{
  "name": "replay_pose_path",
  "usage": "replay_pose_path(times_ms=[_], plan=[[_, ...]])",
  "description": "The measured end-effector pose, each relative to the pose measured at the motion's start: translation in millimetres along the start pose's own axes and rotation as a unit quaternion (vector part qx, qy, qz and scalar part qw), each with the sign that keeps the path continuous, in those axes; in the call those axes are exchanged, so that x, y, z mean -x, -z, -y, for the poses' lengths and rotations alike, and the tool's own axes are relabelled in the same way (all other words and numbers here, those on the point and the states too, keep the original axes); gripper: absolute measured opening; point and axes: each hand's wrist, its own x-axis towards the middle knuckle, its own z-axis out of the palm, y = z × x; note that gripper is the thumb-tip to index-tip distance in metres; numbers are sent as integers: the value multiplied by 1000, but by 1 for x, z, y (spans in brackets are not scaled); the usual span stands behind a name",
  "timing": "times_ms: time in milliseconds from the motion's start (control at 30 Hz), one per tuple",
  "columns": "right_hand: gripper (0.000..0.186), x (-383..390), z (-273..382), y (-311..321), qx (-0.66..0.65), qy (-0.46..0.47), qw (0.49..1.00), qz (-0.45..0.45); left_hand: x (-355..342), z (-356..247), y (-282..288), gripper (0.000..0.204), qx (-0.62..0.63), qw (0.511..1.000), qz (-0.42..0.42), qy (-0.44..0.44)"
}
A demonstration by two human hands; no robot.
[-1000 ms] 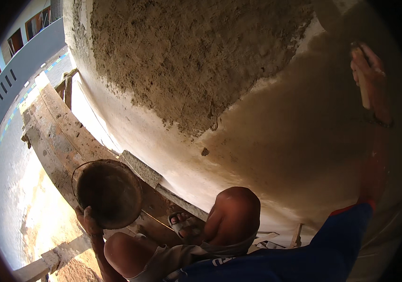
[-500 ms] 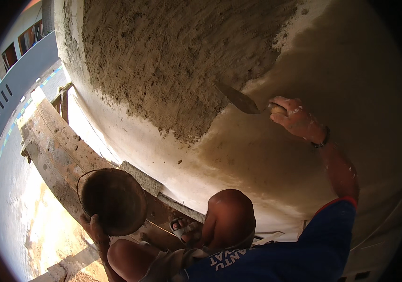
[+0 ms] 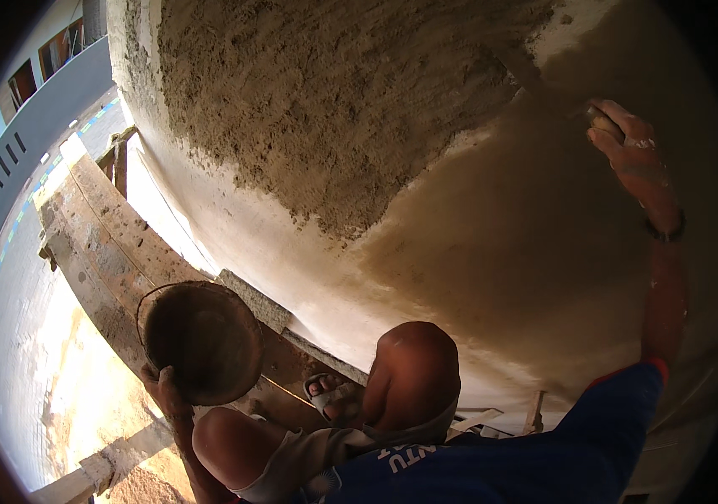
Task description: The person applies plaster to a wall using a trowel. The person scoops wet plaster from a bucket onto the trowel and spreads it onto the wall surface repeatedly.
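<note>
Your right hand (image 3: pixel 630 141) wraps firmly around the trowel (image 3: pixel 606 126), its blade (image 3: pixel 528 76) at the rough mortar's (image 3: pixel 317 109) edge; your left hand (image 3: pixel 169 393) clamps the bucket (image 3: pixel 237 323) rim.

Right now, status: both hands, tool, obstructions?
Left hand holding bucket, contents too dark to tell. Right hand gripping trowel, blade at edge of rough plaster. No obstruction seen near blade.

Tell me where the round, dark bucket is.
In the head view's lower left, the bucket is in the bare left hand, near the bent left knee.
</note>
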Motion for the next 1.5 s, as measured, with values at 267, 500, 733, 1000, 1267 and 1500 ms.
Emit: replay_pose_path(times_ms=[267, 500, 733, 1000, 1267, 1500], plan=[[39, 5, 48, 17, -225, -54, 972, 46, -3, 4, 7, 36, -30, 1000, -6, 3], [43, 23, 124, -43, -520, 55, 783, 337, -3, 8, 10, 35, 20, 1000, 2, -13], [44, 10, 76, -78, -443, -341, 829, 24, 3, 9, 9, 32, 10, 1000, -10, -21], [46, 41, 219, -154, -544, 119, 798, 232, 14, -2, -29, 28, 5, 999, -2, -48], [24, 9, 385, -170, -210, 262, 940, 53, 29, -55, -60, 32, -46, 994, 80, -63], [38, 16, 394, -198, -334, 264, 874, 233, 33, -84, -84, 38, -24, 989, 129, -67]])
